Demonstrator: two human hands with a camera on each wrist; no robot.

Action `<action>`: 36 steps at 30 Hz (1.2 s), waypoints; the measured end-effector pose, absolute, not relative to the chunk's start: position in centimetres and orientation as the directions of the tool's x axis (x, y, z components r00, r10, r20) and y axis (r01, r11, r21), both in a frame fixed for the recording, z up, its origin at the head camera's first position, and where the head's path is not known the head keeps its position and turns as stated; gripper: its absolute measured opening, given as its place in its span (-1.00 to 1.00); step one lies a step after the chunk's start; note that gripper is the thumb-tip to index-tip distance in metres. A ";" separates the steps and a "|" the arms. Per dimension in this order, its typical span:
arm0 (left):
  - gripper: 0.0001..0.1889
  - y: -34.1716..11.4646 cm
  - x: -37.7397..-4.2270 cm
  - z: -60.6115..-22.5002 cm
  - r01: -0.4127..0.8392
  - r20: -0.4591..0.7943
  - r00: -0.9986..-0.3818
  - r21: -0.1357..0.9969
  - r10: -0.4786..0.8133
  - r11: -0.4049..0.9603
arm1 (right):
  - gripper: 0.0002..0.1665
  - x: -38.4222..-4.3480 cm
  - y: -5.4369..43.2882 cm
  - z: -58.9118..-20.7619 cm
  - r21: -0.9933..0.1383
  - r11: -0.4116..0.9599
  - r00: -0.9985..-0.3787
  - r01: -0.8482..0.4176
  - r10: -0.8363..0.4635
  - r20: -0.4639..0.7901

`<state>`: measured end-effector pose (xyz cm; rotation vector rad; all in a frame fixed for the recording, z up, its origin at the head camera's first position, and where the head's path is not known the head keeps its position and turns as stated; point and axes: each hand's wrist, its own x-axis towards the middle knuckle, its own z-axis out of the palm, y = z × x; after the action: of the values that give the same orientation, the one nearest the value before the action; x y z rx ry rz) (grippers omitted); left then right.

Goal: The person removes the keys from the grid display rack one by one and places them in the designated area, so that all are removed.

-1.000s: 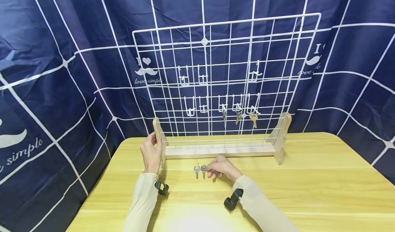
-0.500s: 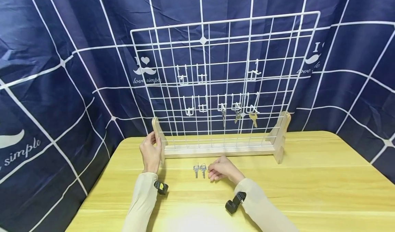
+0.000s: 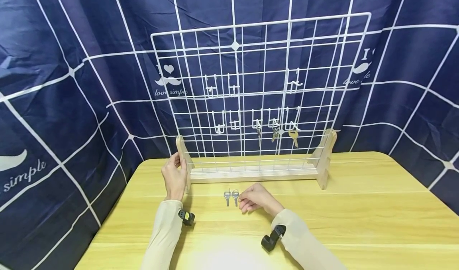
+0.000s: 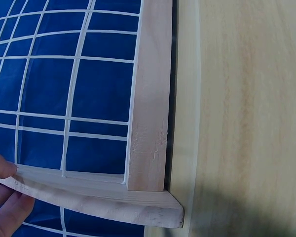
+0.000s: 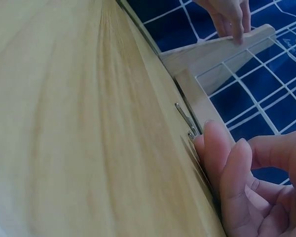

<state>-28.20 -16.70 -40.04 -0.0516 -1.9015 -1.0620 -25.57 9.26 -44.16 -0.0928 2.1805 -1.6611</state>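
My left hand (image 3: 174, 180) grips the left wooden side support (image 3: 184, 152) of a white wire grid rack (image 3: 263, 24). In the left wrist view, its thumb and fingers (image 4: 12, 212) lie on either side of that wood. Two silver keys, a left key (image 3: 227, 198) and a right key (image 3: 235, 197), lie side by side on the table before the rack. Loosely bent, my right hand (image 3: 259, 199) rests low beside them, fingertips right at the right key's edge. From the right wrist, its fingers (image 5: 216, 143) partly hide the keys (image 5: 184, 117).
White hooks (image 3: 219, 129) hang in two rows on the grid. Three lower hooks carry a thin dark key (image 3: 259, 134), a dark key bunch (image 3: 275, 132) and a brass-coloured key (image 3: 294, 137). A wood-grain table (image 3: 376, 206) lies beneath; a dark blue curtain (image 3: 89, 18) surrounds it.
My right hand shifted slightly right off the right key, then back left toward it. The two keys and my left hand on the support stay put; the head view shifts slightly.
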 end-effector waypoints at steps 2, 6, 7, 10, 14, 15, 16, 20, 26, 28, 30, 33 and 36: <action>-0.77 -16.7 -28.2 -40.1 0.438 0.737 -0.568 0.647 -0.365 0.625 | -0.80 -25.5 9.3 -44.2 -0.941 0.291 -0.921 0.174 -0.290 -0.260; -0.77 -16.7 -28.2 -40.1 0.444 0.739 -0.565 0.647 -0.366 0.620 | -0.79 -25.5 9.3 -44.3 -0.944 0.288 -0.918 0.160 -0.308 -0.250; -0.77 -16.7 -28.2 -40.1 0.447 0.740 -0.564 0.646 -0.365 0.619 | -0.79 -25.5 9.4 -44.3 -0.945 0.286 -0.916 0.160 -0.314 -0.250; -0.77 -16.7 -28.4 -40.1 0.452 0.744 -0.562 0.642 -0.362 0.619 | -0.79 -25.8 9.6 -44.3 -0.942 0.294 -0.913 0.159 -0.320 -0.254; -0.77 -16.6 -28.5 -40.1 0.448 0.740 -0.572 0.643 -0.355 0.621 | -0.81 -26.0 10.1 -43.6 -0.941 0.313 -0.939 0.128 -0.267 -0.216; -0.77 -16.6 -28.4 -40.1 0.445 0.738 -0.575 0.645 -0.353 0.622 | -0.82 -25.9 10.2 -43.2 -0.942 0.319 -0.953 0.107 -0.236 -0.189; -0.77 -16.6 -28.4 -40.1 0.440 0.735 -0.577 0.647 -0.355 0.623 | -0.83 -25.8 10.1 -42.6 -0.937 0.342 -0.969 0.072 -0.197 -0.147; -0.76 -16.7 -28.3 -40.1 0.429 0.731 -0.579 0.650 -0.362 0.627 | -0.87 -24.9 9.6 -39.3 -0.870 0.462 -0.984 -0.170 -0.031 0.176; -0.77 -16.8 -28.2 -40.1 0.432 0.731 -0.581 0.650 -0.358 0.625 | -0.92 -24.2 9.8 -34.6 -0.605 0.591 -0.659 -0.533 0.159 0.735; -0.77 -16.8 -28.1 -40.1 0.436 0.731 -0.582 0.651 -0.357 0.622 | -0.92 -24.3 10.0 -33.7 -0.550 0.611 -0.558 -0.570 0.203 0.804; -0.77 -16.9 -28.2 -40.0 0.437 0.732 -0.580 0.650 -0.358 0.622 | -0.90 -24.6 10.2 -33.1 -0.508 0.630 -0.491 -0.588 0.220 0.843; -0.77 -17.0 -28.2 -40.0 0.442 0.734 -0.577 0.649 -0.357 0.619 | -0.88 -25.1 10.3 -32.8 -0.479 0.635 -0.443 -0.606 0.230 0.866; -0.78 -17.0 -28.3 -40.1 0.448 0.738 -0.573 0.645 -0.355 0.619 | -0.86 -25.4 10.3 -32.6 -0.473 0.632 -0.429 -0.614 0.235 0.872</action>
<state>-28.25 -17.01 -40.08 -0.0742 -1.9010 -1.0720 -25.44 10.34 -32.59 -0.6348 3.6604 -2.0271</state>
